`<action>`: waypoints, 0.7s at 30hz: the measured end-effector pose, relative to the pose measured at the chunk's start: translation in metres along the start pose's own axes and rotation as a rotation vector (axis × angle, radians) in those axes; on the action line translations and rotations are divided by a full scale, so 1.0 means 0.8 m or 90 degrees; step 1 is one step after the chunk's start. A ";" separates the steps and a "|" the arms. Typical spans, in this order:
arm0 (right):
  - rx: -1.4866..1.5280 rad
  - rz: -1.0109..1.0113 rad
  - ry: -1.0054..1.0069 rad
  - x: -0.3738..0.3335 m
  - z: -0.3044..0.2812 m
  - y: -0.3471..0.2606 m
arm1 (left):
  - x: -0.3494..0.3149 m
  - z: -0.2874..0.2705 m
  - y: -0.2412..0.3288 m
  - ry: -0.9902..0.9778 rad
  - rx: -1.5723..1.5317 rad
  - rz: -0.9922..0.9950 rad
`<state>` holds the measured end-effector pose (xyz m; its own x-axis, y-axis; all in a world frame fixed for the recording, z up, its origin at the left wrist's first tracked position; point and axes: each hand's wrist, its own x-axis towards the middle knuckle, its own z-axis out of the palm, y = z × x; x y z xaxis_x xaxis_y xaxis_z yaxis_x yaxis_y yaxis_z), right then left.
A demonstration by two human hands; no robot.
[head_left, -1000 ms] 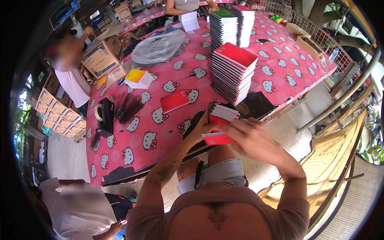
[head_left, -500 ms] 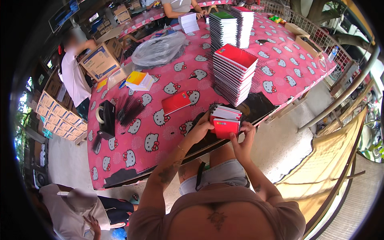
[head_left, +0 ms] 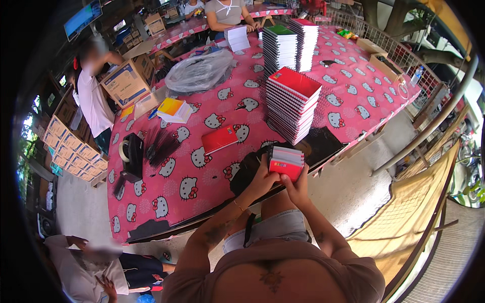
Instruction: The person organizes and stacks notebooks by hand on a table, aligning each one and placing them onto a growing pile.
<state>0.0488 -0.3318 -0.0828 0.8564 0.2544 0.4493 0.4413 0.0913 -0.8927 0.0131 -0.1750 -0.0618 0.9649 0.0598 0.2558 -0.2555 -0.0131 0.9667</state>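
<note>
Between both hands, at the table's near edge, is a small stack of red-covered notebooks [head_left: 286, 167], its white page edges and coloured tops facing up. My left hand [head_left: 264, 178] grips the left side, with its thumb toward the front cover. The right side is held by my right hand [head_left: 297, 188], whose thumb lies on the red front; its other fingers are mostly hidden behind. A single red notebook [head_left: 220, 139] lies flat to the left. Just beyond the hands rises a tall pile of red spiral notebooks [head_left: 294, 103].
The table wears a pink cloth [head_left: 212, 177] with cartoon cats. On it stand a tape dispenser [head_left: 132, 157], loose black binding wires [head_left: 160, 146], a yellow-topped pad stack [head_left: 175, 111], a plastic bag [head_left: 199, 70] and a green-topped notebook pile [head_left: 280, 48]. Co-workers are left and far; cartons [head_left: 76, 149] are stacked left.
Both hands have drawn closer together around the notebooks, now squared into a tighter stack. The right hand has moved from the right edge to beneath the front. The view has shifted slightly.
</note>
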 end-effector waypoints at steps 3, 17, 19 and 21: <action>-0.115 -0.054 -0.060 0.050 -0.032 -0.095 | 0.010 0.020 0.079 0.004 -0.171 -0.037; -0.171 0.265 -0.496 0.449 -0.075 -0.216 | 0.236 0.002 0.207 0.303 -0.067 0.008; -0.177 0.295 -0.521 0.458 -0.074 -0.193 | 0.239 -0.001 0.195 0.303 -0.048 0.015; -0.210 0.301 -0.522 0.461 -0.077 -0.182 | 0.238 -0.003 0.191 0.285 -0.009 -0.020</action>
<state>0.3168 -0.3105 0.2148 0.5682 0.7921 -0.2229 0.2622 -0.4310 -0.8634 0.1575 -0.1635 0.1350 0.8518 0.4856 0.1967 -0.2300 0.0093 0.9731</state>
